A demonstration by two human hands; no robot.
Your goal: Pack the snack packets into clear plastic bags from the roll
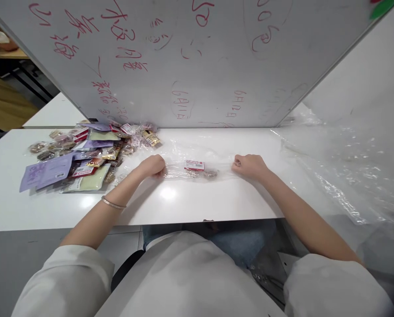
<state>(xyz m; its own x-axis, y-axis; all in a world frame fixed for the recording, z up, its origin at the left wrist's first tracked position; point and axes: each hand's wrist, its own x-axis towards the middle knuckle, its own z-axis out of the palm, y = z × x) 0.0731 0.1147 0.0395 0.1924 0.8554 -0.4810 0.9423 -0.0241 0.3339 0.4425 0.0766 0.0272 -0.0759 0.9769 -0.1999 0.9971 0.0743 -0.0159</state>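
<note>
A clear plastic wrap (177,168) is stretched between my two hands, low over the white table (183,202). My left hand (154,167) is closed in a fist on one end of the plastic. At the other end, my right hand (250,166) is also a closed fist gripping it. Midway between them, under or within the plastic, lies a small packet with a red and white label (195,165). Brownish contents (210,174) show beside the label, but I cannot make out what they are.
A pile of packets, among them purple pouches (48,171) and a pale green pouch (91,179), lies left of my left hand. Loose clear plastic sheeting (342,163) hangs at the right. Behind the table stands a whiteboard (210,88) with red writing.
</note>
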